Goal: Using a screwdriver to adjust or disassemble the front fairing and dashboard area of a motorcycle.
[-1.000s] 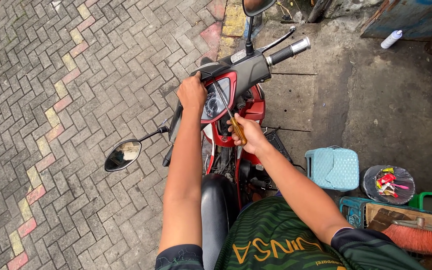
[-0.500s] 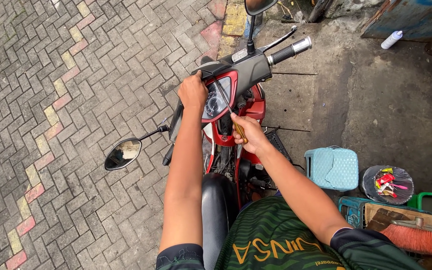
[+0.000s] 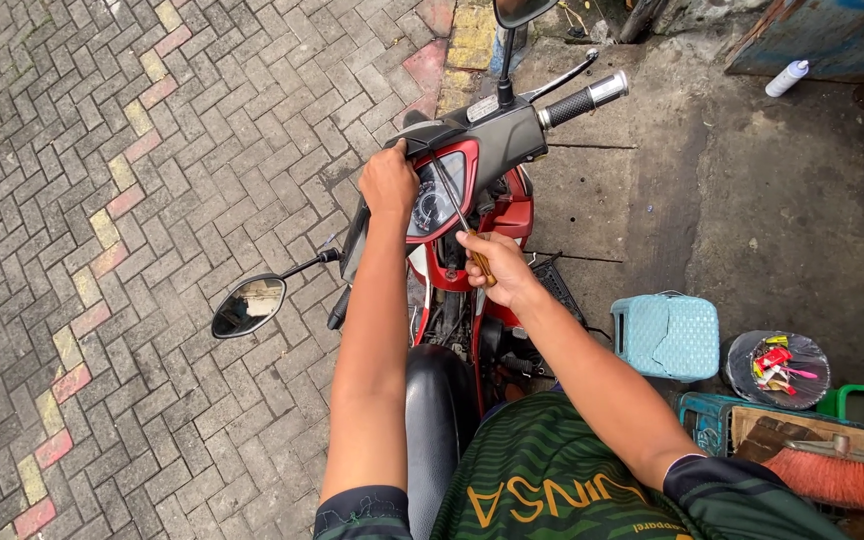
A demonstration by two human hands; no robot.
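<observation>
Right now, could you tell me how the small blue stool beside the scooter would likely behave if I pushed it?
The stool looks like thin plastic, so probably light. It stands on rough concrete, so it would likely scrape rather than glide. It looks squat, so it seems unlikely to tip.

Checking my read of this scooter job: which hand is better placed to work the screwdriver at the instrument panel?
Right, probably. The right hand already grips the screwdriver, its tip at the instrument panel. The left hand is braced on the panel's top edge.
</observation>
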